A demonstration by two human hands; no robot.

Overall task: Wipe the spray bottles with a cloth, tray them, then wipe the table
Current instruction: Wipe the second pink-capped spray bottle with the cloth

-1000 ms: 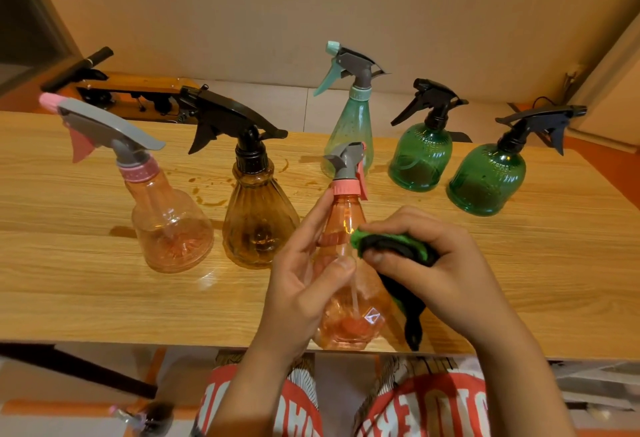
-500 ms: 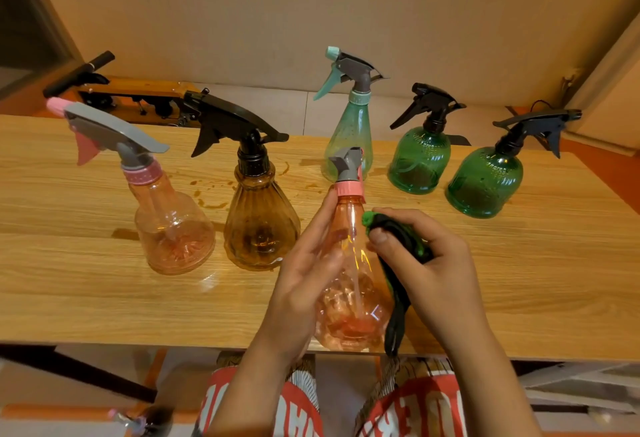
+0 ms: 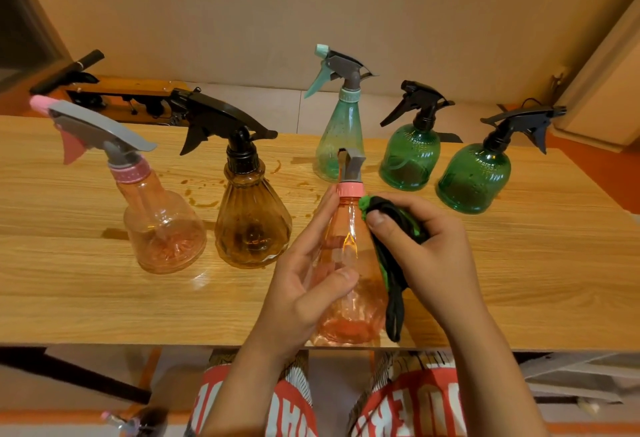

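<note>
My left hand [image 3: 304, 284] wraps the pink bottle [image 3: 349, 253], thumb across its front and fingers reaching toward the collar. The bottle stands at the near edge of the desk [image 3: 69, 284]. My right hand [image 3: 433, 249] pinches the bunched green-and-black cloth [image 3: 391, 221] against its shoulder. The thin plastic looks light, nearly empty and probably slick, so I judge the wide body the safest hold, not the trigger head.
</note>
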